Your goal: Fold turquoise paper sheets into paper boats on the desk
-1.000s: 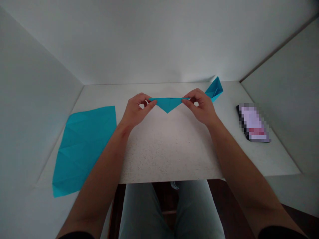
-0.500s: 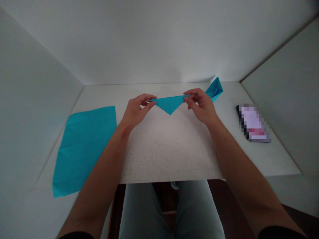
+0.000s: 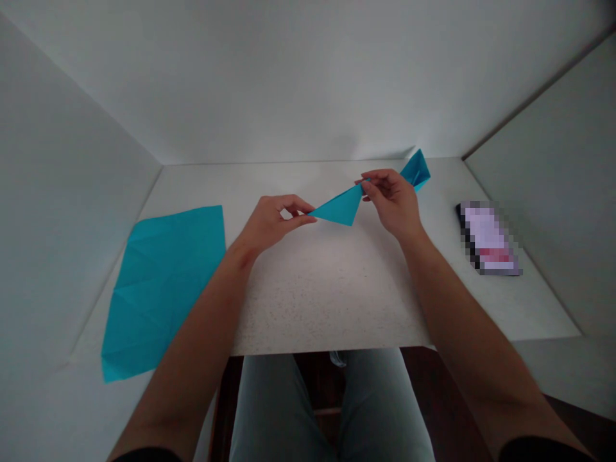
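Note:
A small folded blue paper triangle [image 3: 342, 208] hangs just above the white speckled table [image 3: 317, 295], held between both hands. My left hand [image 3: 272, 222] pinches its lower left tip with thumb and fingers closed. My right hand [image 3: 392, 200] pinches the upper right corner, so the piece slants up to the right. A finished blue folded paper shape [image 3: 418, 168] stands on the table just behind my right hand.
A large creased blue paper sheet [image 3: 161, 282] lies flat at the table's left side. A phone with a blurred screen [image 3: 488, 237] rests at the right. White walls close in the table at the left, back and right.
The folded piece was held level with its point down. My left hand has dropped and moved right while my right hand rose slightly, so the piece now tilts and looks narrower.

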`<action>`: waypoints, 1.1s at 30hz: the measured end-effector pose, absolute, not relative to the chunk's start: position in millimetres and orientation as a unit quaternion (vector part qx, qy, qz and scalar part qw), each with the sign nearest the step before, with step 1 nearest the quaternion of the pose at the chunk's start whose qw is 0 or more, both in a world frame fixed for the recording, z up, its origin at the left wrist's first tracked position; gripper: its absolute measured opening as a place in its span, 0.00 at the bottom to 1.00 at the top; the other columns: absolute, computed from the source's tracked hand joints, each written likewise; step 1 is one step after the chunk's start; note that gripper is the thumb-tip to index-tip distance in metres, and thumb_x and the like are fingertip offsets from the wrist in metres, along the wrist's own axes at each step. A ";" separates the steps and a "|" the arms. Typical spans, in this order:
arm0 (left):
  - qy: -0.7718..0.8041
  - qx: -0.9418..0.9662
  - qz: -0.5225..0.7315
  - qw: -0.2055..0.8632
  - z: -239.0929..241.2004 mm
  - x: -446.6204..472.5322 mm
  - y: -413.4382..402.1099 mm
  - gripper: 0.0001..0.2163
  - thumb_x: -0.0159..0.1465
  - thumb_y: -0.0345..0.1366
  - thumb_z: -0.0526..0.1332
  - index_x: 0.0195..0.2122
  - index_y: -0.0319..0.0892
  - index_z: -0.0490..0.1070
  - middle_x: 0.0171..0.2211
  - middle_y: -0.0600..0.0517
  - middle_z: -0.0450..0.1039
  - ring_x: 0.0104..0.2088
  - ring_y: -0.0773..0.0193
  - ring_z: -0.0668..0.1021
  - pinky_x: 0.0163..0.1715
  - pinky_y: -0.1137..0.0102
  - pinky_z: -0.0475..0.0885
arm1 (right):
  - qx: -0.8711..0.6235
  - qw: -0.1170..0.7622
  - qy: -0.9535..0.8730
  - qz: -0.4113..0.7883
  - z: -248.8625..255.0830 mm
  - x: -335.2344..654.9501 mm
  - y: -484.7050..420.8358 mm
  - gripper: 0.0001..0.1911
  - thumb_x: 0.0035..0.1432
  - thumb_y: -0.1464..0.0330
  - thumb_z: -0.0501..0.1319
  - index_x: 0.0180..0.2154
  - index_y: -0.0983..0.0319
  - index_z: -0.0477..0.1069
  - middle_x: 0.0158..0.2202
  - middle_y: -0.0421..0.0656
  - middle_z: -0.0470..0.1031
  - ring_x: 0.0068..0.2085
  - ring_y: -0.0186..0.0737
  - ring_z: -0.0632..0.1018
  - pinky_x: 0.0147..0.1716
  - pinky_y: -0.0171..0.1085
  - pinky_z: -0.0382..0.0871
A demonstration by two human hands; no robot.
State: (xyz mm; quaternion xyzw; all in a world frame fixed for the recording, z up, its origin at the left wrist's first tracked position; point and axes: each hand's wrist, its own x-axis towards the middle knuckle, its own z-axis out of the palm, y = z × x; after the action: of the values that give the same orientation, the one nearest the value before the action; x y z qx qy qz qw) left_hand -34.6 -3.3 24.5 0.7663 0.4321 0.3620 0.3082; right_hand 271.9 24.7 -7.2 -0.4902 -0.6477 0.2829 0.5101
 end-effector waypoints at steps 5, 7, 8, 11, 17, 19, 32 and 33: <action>0.422 0.778 0.347 0.310 23.9 -32.2 -4.8 0.15 0.66 0.53 0.74 0.42 0.48 0.87 0.36 0.49 0.87 0.34 0.62 0.85 0.35 0.69 0.79 | -0.484 0.511 -0.645 0.297 -5.6 269.6 22.4 0.23 0.67 0.46 0.69 0.55 0.52 0.79 0.50 0.46 0.86 0.45 0.46 0.85 0.44 0.46 0.86; 0.416 0.782 0.342 0.314 24.7 -31.5 -5.4 0.14 0.65 0.53 0.75 0.41 0.48 0.86 0.37 0.50 0.87 0.34 0.62 0.85 0.35 0.69 0.79 | -0.484 0.500 -0.653 0.298 -4.8 269.4 21.2 0.24 0.68 0.45 0.68 0.57 0.51 0.78 0.52 0.46 0.86 0.47 0.46 0.85 0.45 0.47 0.85; 0.415 0.783 0.338 0.317 25.2 -31.1 -5.6 0.14 0.65 0.52 0.75 0.42 0.48 0.86 0.38 0.50 0.87 0.34 0.62 0.85 0.35 0.69 0.79 | -0.484 0.495 -0.657 0.297 -4.6 269.4 20.7 0.25 0.68 0.45 0.68 0.58 0.51 0.78 0.53 0.47 0.85 0.48 0.47 0.85 0.46 0.47 0.85; 0.413 0.785 0.326 0.328 26.2 -30.2 -5.4 0.16 0.63 0.52 0.77 0.43 0.47 0.85 0.41 0.49 0.87 0.35 0.62 0.85 0.35 0.69 0.79 | -0.481 0.490 -0.664 0.295 -4.5 269.2 19.5 0.26 0.68 0.44 0.67 0.59 0.50 0.78 0.55 0.47 0.85 0.50 0.48 0.85 0.47 0.49 0.85; 0.371 0.807 0.326 0.325 20.1 -31.5 -2.0 0.23 0.60 0.52 0.80 0.50 0.45 0.83 0.42 0.48 0.86 0.34 0.62 0.82 0.40 0.66 0.80 | -0.483 0.456 -0.683 0.304 -1.9 266.4 16.0 0.32 0.69 0.41 0.65 0.65 0.49 0.76 0.60 0.48 0.84 0.52 0.51 0.85 0.48 0.50 0.84; 0.352 0.819 0.329 0.312 15.5 -31.5 -1.6 0.31 0.58 0.55 0.81 0.57 0.46 0.81 0.47 0.46 0.84 0.36 0.62 0.82 0.42 0.65 0.81 | -0.470 0.445 -0.697 0.308 0.5 264.6 13.6 0.35 0.68 0.40 0.65 0.68 0.49 0.74 0.63 0.49 0.82 0.54 0.52 0.85 0.50 0.51 0.84; 0.264 0.870 0.334 0.247 2.1 -14.9 -6.6 0.70 0.48 0.66 0.81 0.84 0.57 0.42 0.80 0.36 0.51 0.78 0.28 0.60 0.74 0.33 0.62 | -0.351 0.421 -0.750 0.371 -2.8 236.1 -2.7 0.53 0.64 0.42 0.72 0.81 0.43 0.51 0.73 0.48 0.71 0.68 0.57 0.77 0.64 0.55 0.79; 0.262 0.869 0.337 0.250 1.7 -14.9 -6.8 0.69 0.48 0.66 0.81 0.84 0.57 0.42 0.80 0.36 0.50 0.78 0.29 0.59 0.74 0.33 0.62 | -0.345 0.422 -0.751 0.374 -3.4 234.9 -3.2 0.54 0.64 0.42 0.72 0.81 0.43 0.50 0.73 0.49 0.72 0.69 0.57 0.76 0.66 0.57 0.78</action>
State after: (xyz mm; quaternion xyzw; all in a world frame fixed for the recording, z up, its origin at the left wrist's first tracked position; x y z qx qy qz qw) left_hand -14.9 -6.8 1.7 0.8694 0.2615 0.3366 0.2497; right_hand 234.9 -3.2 -3.4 -0.3445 -0.7506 0.3735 0.4224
